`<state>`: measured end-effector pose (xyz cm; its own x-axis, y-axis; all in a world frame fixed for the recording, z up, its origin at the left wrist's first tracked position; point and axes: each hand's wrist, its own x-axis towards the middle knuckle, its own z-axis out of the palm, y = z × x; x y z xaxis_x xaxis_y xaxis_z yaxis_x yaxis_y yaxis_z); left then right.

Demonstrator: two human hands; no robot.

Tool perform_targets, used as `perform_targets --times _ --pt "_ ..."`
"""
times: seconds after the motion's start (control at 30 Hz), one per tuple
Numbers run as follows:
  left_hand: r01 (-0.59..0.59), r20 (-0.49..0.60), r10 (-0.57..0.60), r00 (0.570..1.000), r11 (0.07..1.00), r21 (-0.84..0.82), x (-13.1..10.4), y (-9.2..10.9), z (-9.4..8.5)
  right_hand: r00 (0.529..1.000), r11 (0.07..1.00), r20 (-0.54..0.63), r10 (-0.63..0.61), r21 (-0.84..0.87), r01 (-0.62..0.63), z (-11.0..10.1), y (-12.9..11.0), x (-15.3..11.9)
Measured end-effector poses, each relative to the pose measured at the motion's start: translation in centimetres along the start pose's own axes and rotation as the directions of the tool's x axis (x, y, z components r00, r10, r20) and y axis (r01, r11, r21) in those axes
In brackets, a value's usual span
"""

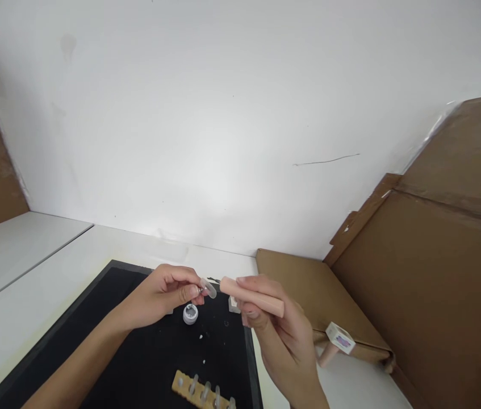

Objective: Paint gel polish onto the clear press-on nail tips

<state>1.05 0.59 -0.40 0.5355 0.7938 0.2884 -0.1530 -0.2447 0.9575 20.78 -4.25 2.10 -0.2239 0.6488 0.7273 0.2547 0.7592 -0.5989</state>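
Note:
My left hand [176, 292] pinches a small metal stem that bears a clear false nail tip [208, 288]. Across from it, my right hand [276, 324] is wrapped round a smooth peach-coloured cylinder [251, 296], its far end turned toward the nail tip. A thin dark piece shows near that end; whether it belongs to the cylinder, I cannot tell. Below the hands, a small white open jar [189, 314] with silvery grey contents stands on the black mat [138, 358]. Several more clear nail tips stand on a tan, rough-edged strip [187, 383] at the bottom.
A small white box [234, 305] is partly hidden behind my right hand. To the right are a white block with a purple label [341, 338], another peach cylinder [328, 355] and a flat cardboard box [304, 289]. Cardboard panels [448, 272] and a white wall [223, 125] bound the table.

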Motion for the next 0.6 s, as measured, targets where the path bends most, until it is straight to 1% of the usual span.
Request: perform_targets --times 0.1,0.2,0.43,0.6 --pt "-0.003 -0.004 0.003 1.0 0.999 0.052 -0.01 0.06 -0.07 0.998 1.0 0.062 0.004 0.014 -0.005 -0.06 -0.07 0.01" --pt "-0.001 -0.002 0.001 1.0 0.997 0.077 0.01 0.15 -0.06 0.997 1.0 0.074 -0.022 -0.017 0.023 -0.09 -0.15 0.14" --pt "-0.015 -0.021 0.017 1.0 0.997 0.075 -0.01 0.29 0.1 0.988 0.991 0.135 -0.071 -0.103 0.085 0.0 -0.44 0.65" --pt "-0.032 -0.04 0.035 0.999 0.997 0.064 -0.19 0.54 0.26 0.983 0.991 0.17 -0.07 -0.105 0.088 -0.17 -0.88 0.64"
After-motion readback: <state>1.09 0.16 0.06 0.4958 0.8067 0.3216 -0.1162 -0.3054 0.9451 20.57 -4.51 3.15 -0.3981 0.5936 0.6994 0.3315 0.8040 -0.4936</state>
